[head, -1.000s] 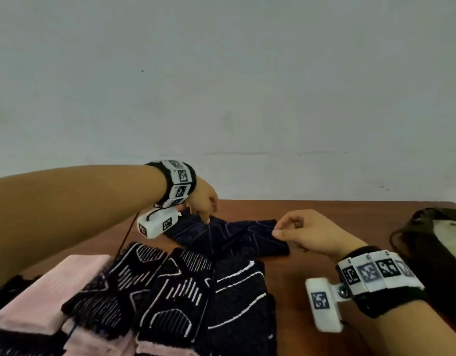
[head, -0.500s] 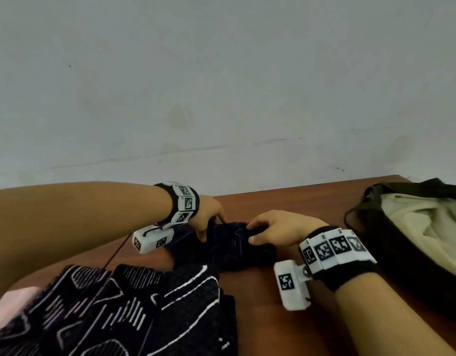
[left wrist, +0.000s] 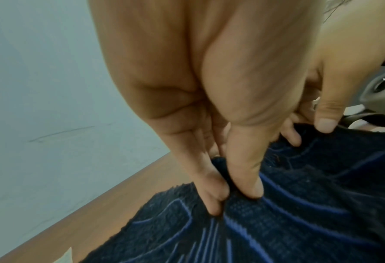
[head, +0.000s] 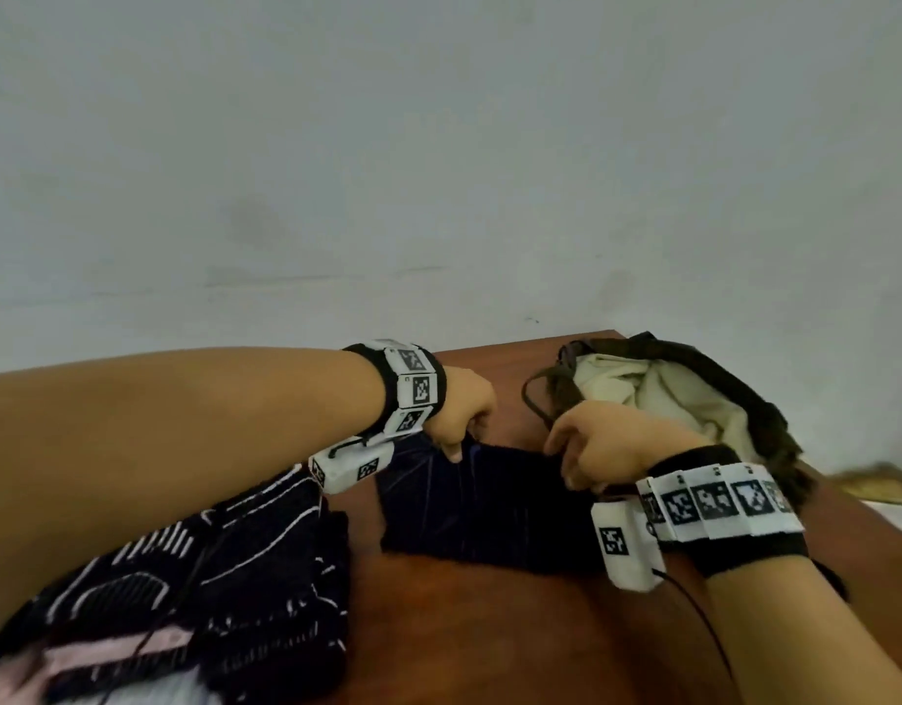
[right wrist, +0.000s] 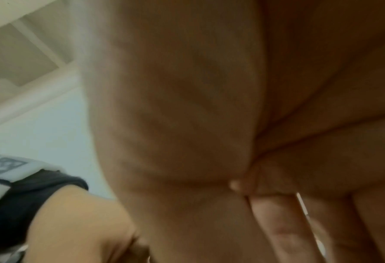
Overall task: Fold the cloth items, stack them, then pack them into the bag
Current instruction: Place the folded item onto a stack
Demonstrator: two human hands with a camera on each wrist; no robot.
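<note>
Dark navy knit cloth (head: 489,506) with thin blue lines, folded on table (head: 489,643). Pinched at far edge by left hand (head: 459,409); right hand (head: 606,445) seemingly gripping opposite edge, wrist view blurred. No readable writing.

Counted on the table (head: 489,628)

Two hands (head: 461,412) are seen, one dark blue-lined cloth (head: 489,511), one open bag (head: 733,399), two wrist bands (head: 413,384); the patterned cloths (head: 235,577) at left cannot be counted.
</note>
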